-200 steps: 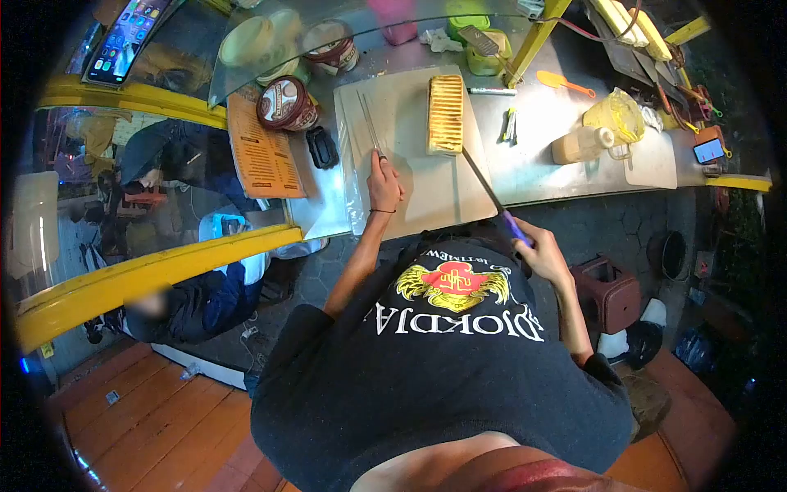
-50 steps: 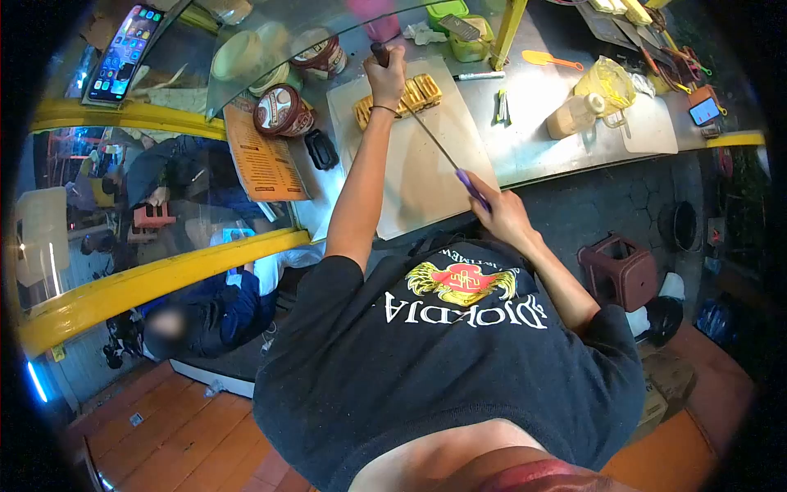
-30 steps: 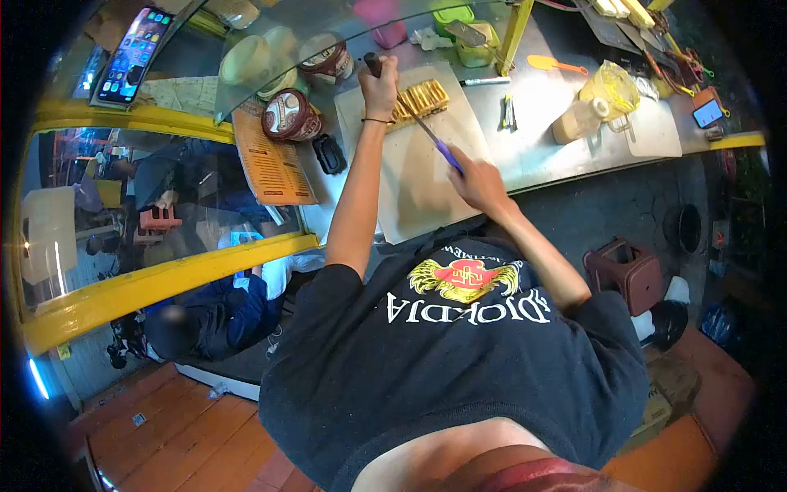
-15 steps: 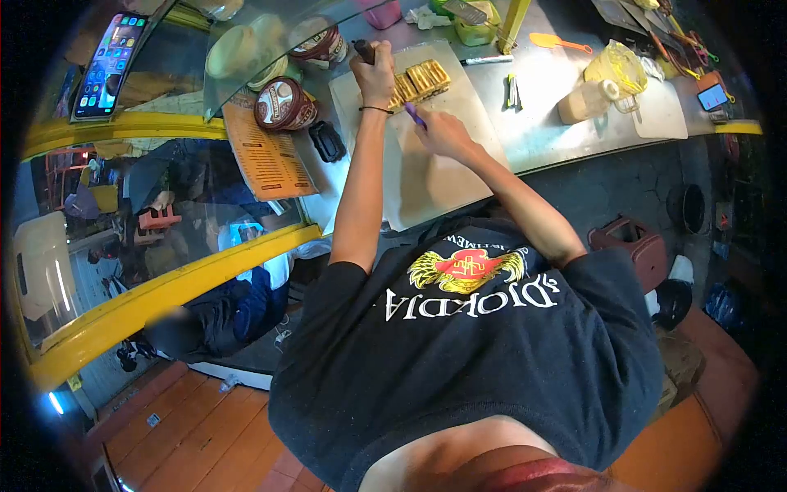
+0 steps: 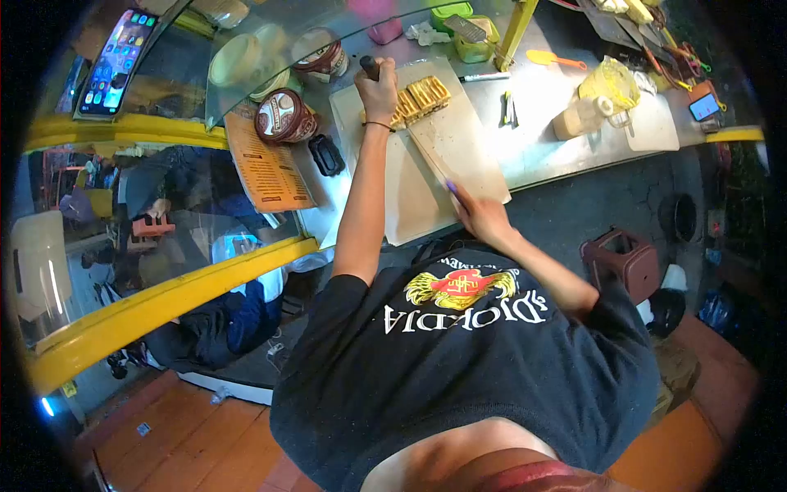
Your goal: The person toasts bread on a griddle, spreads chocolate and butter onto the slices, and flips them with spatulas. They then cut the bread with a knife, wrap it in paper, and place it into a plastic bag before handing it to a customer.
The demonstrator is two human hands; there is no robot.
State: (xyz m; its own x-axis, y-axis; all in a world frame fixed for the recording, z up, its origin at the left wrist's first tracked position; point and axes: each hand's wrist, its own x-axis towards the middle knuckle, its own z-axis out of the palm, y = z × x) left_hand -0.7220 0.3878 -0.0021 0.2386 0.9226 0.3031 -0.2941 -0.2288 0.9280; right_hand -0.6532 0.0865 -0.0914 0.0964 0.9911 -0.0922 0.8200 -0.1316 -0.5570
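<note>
A ridged toasted sandwich [image 5: 424,94], cut into several pieces, lies across the far end of a white cutting board [image 5: 459,160]. My left hand [image 5: 379,88] reaches far out and presses against the sandwich's left end, shut on a dark-handled tool [image 5: 370,65]. My right hand [image 5: 479,217] is at the board's near edge, shut on the purple handle of a long thin knife [image 5: 428,151]. Its blade runs diagonally up the board towards the sandwich.
Spread tubs [image 5: 279,115], a menu card [image 5: 266,160] and a black pouch [image 5: 325,154] sit left of the board. A bottle [image 5: 574,123], yellow bag [image 5: 611,82], orange spatula [image 5: 545,57] and phone [image 5: 703,107] lie to the right. A stool [image 5: 619,266] stands below; a person [image 5: 221,320] sits beyond the glass.
My right hand has drawn the knife back from beside the sandwich to the board's near edge. Since the earliest frame the sandwich has been turned crosswise and cut.
</note>
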